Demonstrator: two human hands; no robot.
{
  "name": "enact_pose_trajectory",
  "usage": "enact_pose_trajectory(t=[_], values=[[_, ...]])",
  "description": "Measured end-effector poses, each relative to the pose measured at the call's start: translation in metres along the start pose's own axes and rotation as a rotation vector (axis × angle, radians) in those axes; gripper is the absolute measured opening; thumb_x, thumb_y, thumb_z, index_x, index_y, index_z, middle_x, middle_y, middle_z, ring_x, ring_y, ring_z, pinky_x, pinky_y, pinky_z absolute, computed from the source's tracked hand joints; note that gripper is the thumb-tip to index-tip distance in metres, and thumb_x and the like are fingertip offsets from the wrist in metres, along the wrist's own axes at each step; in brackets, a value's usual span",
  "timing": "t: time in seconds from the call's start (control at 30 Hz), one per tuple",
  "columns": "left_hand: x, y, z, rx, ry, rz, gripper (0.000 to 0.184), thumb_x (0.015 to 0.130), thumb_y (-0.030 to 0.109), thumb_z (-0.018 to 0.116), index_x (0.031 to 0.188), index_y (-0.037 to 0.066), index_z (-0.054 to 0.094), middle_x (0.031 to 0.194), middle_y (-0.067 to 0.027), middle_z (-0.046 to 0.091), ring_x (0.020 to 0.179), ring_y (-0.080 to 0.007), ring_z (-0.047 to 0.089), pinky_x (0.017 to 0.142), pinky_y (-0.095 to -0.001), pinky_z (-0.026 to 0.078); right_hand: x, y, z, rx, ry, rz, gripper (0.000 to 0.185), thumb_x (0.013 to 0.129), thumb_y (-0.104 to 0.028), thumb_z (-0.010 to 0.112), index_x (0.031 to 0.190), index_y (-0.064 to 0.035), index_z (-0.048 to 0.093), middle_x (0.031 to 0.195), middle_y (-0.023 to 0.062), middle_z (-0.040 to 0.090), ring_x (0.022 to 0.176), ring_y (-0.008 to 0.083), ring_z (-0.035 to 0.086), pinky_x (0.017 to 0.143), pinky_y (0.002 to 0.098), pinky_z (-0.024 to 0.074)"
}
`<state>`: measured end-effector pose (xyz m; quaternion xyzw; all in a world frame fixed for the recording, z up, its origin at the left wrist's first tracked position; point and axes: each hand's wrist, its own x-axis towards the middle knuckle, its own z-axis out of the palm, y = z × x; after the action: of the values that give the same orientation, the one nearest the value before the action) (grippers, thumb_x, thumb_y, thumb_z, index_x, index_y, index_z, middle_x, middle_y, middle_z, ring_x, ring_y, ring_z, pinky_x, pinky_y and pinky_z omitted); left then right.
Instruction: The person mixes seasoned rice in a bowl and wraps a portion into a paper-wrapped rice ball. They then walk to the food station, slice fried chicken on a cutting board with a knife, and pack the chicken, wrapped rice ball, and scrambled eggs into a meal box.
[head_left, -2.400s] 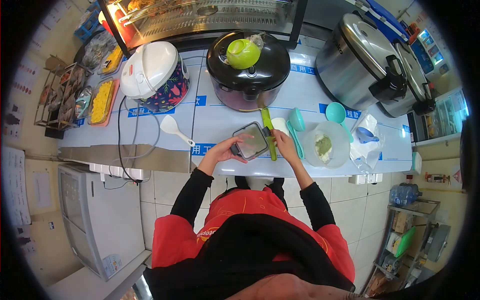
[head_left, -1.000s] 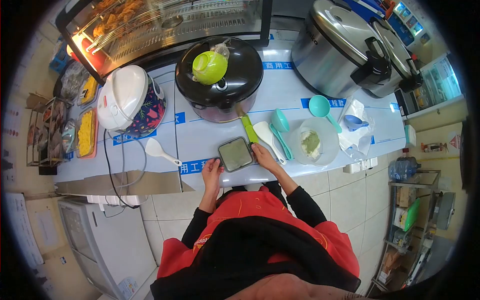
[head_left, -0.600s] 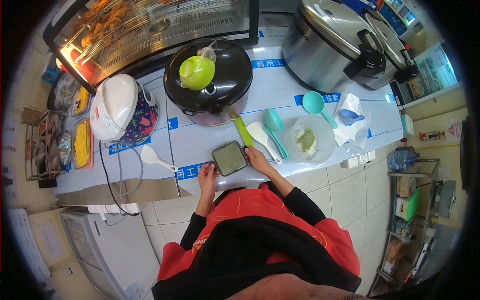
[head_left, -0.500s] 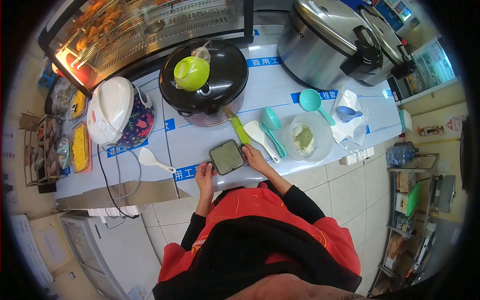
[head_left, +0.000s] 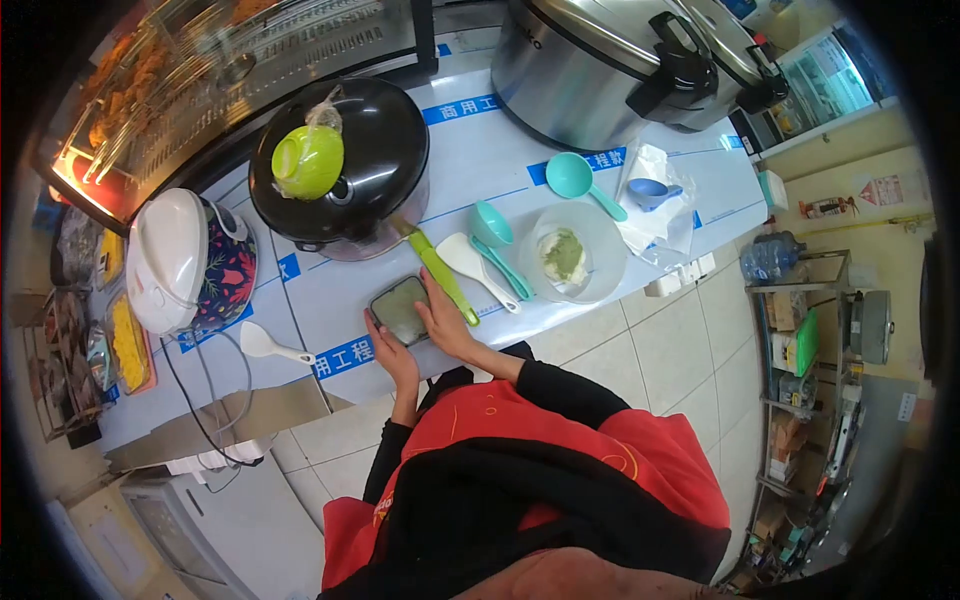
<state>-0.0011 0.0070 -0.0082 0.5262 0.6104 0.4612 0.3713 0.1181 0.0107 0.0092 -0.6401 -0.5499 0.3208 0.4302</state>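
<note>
The counter (head_left: 370, 290) spans the scene, the display case (head_left: 230, 75) with browned food at its far left and the big steel cooker (head_left: 575, 85) at its far right. The black-lidded pot (head_left: 385, 135) sits near the case, a lime bowl (head_left: 308, 162) on its lid. At left is the flowered cooker (head_left: 195, 265), its white lid down. Right of centre, the clear bowl (head_left: 600, 270) holds white stuff topped with green powder.

At the near edge, the box (head_left: 400, 310), dark-rimmed and grey-green on top, lies between both hands. The left hand (head_left: 395, 355) is against its near left side, fingers together; the right hand (head_left: 445, 322) lies along its right side, fingers extended and close together. Whether either hand clamps it, I cannot tell, nor whether it touches the counter.

A long green handle (head_left: 440, 272) runs just beside the right hand, then a white paddle (head_left: 472, 264), teal spoon (head_left: 508, 272) and small teal cup (head_left: 490, 225). Farther right are a teal ladle (head_left: 569, 175) and, on plastic, a small blue cup (head_left: 648, 192).
</note>
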Motion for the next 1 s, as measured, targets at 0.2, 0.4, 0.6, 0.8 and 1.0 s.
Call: enact_pose_trajectory(t=[0.2, 0.4, 0.6, 0.8, 1.0], values=[[0.001, -0.004, 0.000, -0.012, 0.008, 0.024, 0.045, 0.095, 0.018, 0.031, 0.134, -0.003, 0.026, 0.138, -0.0206, 0.030, 0.128, -0.0309, 0.029, 0.105, -0.0364, 0.020, 0.001, -0.006, -0.012, 0.176, -0.040, -0.007, 0.061, 0.087, -0.015, 0.049, 0.136, 0.0017, 0.018, 0.139, 0.0228, 0.025, 0.127, 0.0348, 0.028, 0.103, 0.0365, 0.0242], [-0.042, 0.068, 0.030, 0.478, 0.065, 0.560, 0.036, 0.086, 0.026, 0.051, 0.112, 0.000, 0.049, 0.108, -0.0142, 0.052, 0.102, -0.0303, 0.047, 0.089, -0.0421, 0.031, -0.028, -0.043, -0.117, 0.063, -0.393, -0.252, 0.043, 0.084, -0.017, 0.055, 0.123, -0.0053, 0.041, 0.127, 0.0161, 0.040, 0.111, 0.0312, 0.046, 0.092, 0.0373, 0.0377], [-0.059, 0.088, 0.152, 0.478, -0.190, 0.265, 0.024, 0.078, 0.025, 0.059, 0.090, 0.004, 0.056, 0.086, -0.0116, 0.052, 0.082, -0.0302, 0.053, 0.067, -0.0402, 0.043, -0.046, -0.015, -0.263, 0.154, -0.589, -0.004, 0.026, 0.085, -0.009, 0.053, 0.111, -0.0049, 0.051, 0.104, 0.0105, 0.057, 0.092, 0.0190, 0.058, 0.078, 0.0284, 0.0461], [-0.052, 0.066, 0.204, 0.899, -0.107, 0.020, 0.030, 0.076, 0.031, 0.061, 0.087, 0.003, 0.058, 0.088, -0.0125, 0.054, 0.085, -0.0307, 0.054, 0.067, -0.0417, 0.045, -0.061, 0.031, -0.354, 0.326, -0.725, 0.187, 0.023, 0.088, -0.009, 0.049, 0.111, -0.0043, 0.051, 0.104, 0.0079, 0.058, 0.093, 0.0149, 0.057, 0.079, 0.0282, 0.0455], [-0.048, 0.062, 0.194, 0.701, -0.021, -0.137, 0.032, 0.082, 0.031, 0.054, 0.087, 0.000, 0.059, 0.087, -0.0178, 0.054, 0.085, -0.0338, 0.054, 0.070, -0.0433, 0.043, -0.040, 0.028, -0.381, 0.379, -0.997, 0.064, 0.020, 0.087, -0.013, 0.052, 0.105, -0.0046, 0.054, 0.096, 0.0102, 0.061, 0.089, 0.0189, 0.059, 0.076, 0.0309, 0.0457]])
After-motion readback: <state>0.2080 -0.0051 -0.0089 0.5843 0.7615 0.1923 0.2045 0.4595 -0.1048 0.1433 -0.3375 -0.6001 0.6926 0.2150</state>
